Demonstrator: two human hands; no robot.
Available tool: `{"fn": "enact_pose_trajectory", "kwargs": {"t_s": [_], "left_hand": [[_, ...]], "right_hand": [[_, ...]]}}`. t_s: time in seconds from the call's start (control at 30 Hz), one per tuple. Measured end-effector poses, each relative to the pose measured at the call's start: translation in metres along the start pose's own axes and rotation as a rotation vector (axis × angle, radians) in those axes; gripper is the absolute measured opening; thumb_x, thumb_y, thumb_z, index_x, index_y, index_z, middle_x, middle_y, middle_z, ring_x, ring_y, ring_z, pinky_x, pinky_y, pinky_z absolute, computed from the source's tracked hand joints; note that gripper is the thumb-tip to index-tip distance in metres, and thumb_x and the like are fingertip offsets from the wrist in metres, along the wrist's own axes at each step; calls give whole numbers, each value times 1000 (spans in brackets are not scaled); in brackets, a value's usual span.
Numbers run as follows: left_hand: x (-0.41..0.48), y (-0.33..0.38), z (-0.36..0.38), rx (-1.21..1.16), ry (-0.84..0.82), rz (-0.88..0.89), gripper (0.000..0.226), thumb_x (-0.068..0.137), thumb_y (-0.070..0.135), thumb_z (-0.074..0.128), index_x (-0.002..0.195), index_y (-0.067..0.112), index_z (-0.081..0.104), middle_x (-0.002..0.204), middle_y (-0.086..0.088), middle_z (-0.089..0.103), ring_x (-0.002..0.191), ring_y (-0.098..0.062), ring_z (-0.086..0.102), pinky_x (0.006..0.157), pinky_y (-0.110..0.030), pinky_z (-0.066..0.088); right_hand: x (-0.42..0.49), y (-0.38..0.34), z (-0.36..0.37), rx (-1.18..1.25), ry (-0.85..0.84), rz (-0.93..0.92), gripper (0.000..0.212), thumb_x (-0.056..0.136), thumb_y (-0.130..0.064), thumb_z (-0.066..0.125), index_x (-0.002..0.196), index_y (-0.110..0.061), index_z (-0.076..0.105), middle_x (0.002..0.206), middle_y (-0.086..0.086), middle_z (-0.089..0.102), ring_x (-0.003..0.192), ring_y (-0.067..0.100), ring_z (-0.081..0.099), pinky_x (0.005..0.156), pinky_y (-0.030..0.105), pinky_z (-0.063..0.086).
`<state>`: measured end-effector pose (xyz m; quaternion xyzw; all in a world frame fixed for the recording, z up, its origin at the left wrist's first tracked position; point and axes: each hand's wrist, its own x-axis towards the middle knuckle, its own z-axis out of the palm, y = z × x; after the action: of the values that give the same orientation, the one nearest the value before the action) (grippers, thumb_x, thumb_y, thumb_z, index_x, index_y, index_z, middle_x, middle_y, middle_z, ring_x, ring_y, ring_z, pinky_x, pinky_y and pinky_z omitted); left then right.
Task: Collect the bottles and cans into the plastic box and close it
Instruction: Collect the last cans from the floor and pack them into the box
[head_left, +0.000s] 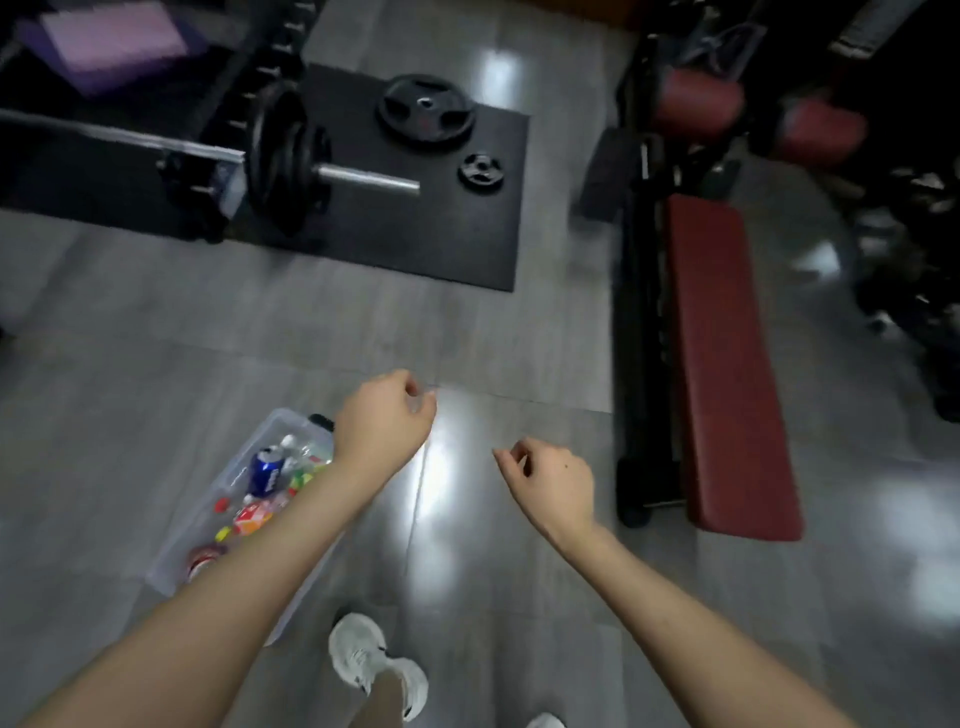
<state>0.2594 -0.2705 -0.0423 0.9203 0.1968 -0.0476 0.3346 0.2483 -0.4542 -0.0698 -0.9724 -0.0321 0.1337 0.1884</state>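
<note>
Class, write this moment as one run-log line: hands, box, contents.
left hand: empty, loosely curled | right hand: empty, loosely curled | box: on floor, unlidded | contents: blue can, bottles

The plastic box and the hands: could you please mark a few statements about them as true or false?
1. The plastic box holds a blue can. True.
2. The left hand grips a bottle. False: its fingers are loosely curled and hold nothing.
3. The right hand holds nothing. True.
4. The box stands on the red bench. False: it stands on the grey floor, on the person's left; the bench is on the right.
5. A large weight plate and a small weight plate lie flat on the black mat. True.
</note>
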Motion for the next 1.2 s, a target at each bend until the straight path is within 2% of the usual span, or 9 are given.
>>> {"fn": "enact_pose_trajectory", "kwargs": {"t_s": [0.13,0.27,0.33,0.4,0.53,0.73,0.93,1.07,1.2], "left_hand": [[-42,129,35,-42,13,214,22,85,31,57,91,10,64,84,-8,69,88,-30,64,70,-32,45],[-97,241,93,-65,-6,355,23,86,33,56,89,11,63,67,5,57,83,-28,63,67,-30,43],[-121,290,123,-85,-28,397,24,86,35,56,89,12,63,61,11,51,77,-24,60,65,-27,39],[-140,335,153,-90,-57,447,25,86,36,55,89,13,63,64,9,55,75,-21,58,65,-27,39],[-160,414,207,-53,-120,544,26,87,39,53,88,16,63,74,4,61,76,-18,59,64,-27,40],[-137,522,298,-14,-162,602,26,86,38,56,89,14,65,76,3,63,85,-24,64,71,-31,48],[-75,633,412,30,-223,570,29,84,40,56,95,14,65,87,-5,71,92,-28,64,73,-33,48],[-32,686,491,74,-269,479,30,85,41,54,98,15,64,90,-6,71,94,-28,64,72,-31,46],[20,727,574,126,-296,389,32,86,40,53,98,13,63,90,-9,72,94,-31,64,74,-34,50]], "right_hand": [[-50,106,-83,47,149,129,36,91,-48,49,79,-17,62,79,5,71,82,25,65,64,32,38],[-115,233,-149,58,245,286,40,91,-49,49,63,-21,44,64,-1,60,77,24,65,59,31,33],[-143,295,-173,39,290,374,42,90,-50,50,64,-18,50,66,0,63,78,26,66,60,32,37],[-161,351,-192,25,320,459,43,90,-52,49,76,-14,62,76,4,71,82,27,67,67,33,46],[-172,446,-227,45,353,598,43,90,-52,48,82,-15,66,84,7,73,90,29,67,70,32,46],[-126,559,-274,72,331,697,42,91,-51,46,83,-16,67,91,7,72,95,30,66,75,32,48],[-31,665,-322,115,281,756,38,90,-52,47,85,-20,66,93,6,73,96,28,66,75,30,48],[37,733,-345,209,255,739,36,89,-48,52,77,-15,62,83,6,71,87,27,66,70,31,48],[117,810,-350,270,133,701,32,88,-48,54,73,-19,53,74,3,65,84,27,66,71,31,47]]}}
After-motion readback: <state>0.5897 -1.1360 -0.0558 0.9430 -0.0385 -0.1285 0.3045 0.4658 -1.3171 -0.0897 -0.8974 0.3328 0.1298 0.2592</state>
